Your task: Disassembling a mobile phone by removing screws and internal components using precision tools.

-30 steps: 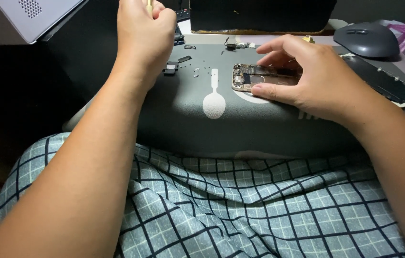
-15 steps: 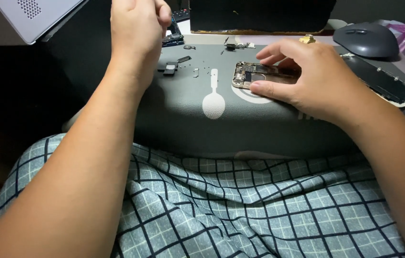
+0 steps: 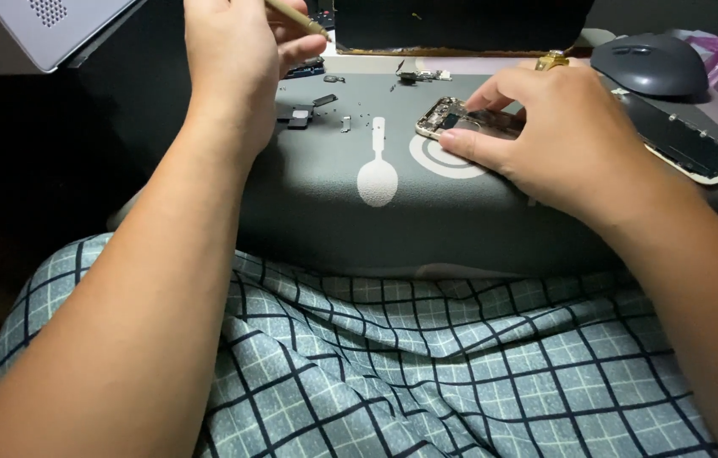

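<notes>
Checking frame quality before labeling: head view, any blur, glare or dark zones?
Head view: dim room, left side nearly black; the grey rubber work mat is evenly lit without glare. The left hand holding a thin tan stick tool looks slightly soft, cropped at top. The right hand on the opened gold phone body is sharp; tiny loose parts are too small to resolve.

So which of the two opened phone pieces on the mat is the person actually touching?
The small metal-framed phone body near the mat's middle, under the right hand. The long flat dark panel lies untouched at the right edge, below the grey mouse.
</notes>
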